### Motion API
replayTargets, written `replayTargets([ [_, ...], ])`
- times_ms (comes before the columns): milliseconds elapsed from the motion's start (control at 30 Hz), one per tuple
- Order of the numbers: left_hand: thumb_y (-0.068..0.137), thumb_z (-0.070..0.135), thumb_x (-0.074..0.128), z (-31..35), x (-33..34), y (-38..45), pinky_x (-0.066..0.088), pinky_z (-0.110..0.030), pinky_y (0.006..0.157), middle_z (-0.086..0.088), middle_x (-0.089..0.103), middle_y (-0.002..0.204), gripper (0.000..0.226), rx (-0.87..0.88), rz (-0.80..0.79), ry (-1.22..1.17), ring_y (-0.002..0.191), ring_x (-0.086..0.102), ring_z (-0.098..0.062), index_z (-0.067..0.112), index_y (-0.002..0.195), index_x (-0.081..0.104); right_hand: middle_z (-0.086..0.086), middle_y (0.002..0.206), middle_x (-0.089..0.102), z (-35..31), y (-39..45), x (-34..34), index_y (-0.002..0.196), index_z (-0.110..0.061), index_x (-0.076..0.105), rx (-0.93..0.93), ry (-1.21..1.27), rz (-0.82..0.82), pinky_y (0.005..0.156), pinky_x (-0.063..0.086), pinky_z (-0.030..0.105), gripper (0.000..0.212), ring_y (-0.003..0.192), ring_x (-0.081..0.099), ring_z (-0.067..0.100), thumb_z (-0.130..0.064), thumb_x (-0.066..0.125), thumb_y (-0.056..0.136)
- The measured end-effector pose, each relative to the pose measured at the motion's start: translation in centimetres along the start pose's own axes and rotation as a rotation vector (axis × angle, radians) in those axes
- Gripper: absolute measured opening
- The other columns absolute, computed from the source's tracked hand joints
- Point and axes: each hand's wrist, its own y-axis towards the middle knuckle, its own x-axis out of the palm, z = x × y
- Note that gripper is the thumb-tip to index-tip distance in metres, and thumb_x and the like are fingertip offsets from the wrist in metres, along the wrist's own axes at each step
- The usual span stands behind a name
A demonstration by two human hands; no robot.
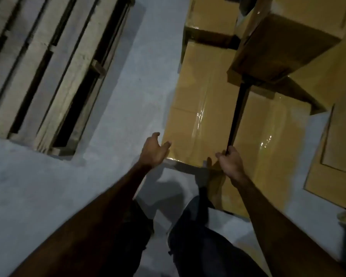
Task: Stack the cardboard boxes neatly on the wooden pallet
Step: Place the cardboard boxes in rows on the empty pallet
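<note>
Head view
Legs: dark trousers (200, 236) lowest in the picture, between the two forearms, standing on the grey floor (48, 186).
Left hand: the left hand (154, 150) is at the near left corner of the box in front, fingers spread and loosely bent, fingertips at the box edge; whether they touch it I cannot tell.
Right hand: the right hand (231, 160) has its fingers curled over the near right edge of the same box, dipping into the dark gap beside it.
Box in front: the cardboard box (200, 116) lies between the hands and reaches away from them, shiny tape along its top.
Neighbouring box: a second box (268, 136) sits just right of the right hand, apart from the first by the narrow dark gap.
Upper boxes: more stacked boxes (284, 47) stand beyond the right hand, one tilted.
Flat cardboard: a flat cardboard piece (332, 156) lies far right of the right hand.
Pallet: the wooden pallet (48, 66) lies on the floor well left of and beyond the left hand, its visible slats bare.
</note>
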Motion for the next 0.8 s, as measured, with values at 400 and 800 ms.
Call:
replayTargets([
  [400,0.089,0.033,0.071,-2.3,2.6,-0.9,0.062,-0.043,0.087,0.008,0.078,0.101,0.024,-0.091,0.108,-0.414,0.093,0.073,-0.020,0.026,0.112,0.075,-0.002,0.161,0.042,2.3,0.5,2.8,0.164,-0.018,0.032,0.076,0.401,0.120,0.121,0.040,0.044,0.073,0.143,0.045,0.023,-0.018,0.065,0.099],
  [800,0.096,0.024,0.073,9.9,-15.2,-19.5,0.053,-0.014,0.067,0.000,0.076,0.092,0.011,-0.029,0.413,-0.677,0.075,0.068,0.004,0.013,0.096,0.077,-0.002,0.123,0.071,-11.5,-20.5,-6.8,0.131,-0.015,0.070,0.003,0.641,0.130,0.084,0.053,0.020,0.038,0.108,0.067,0.009,-0.032,0.075,0.097],
])
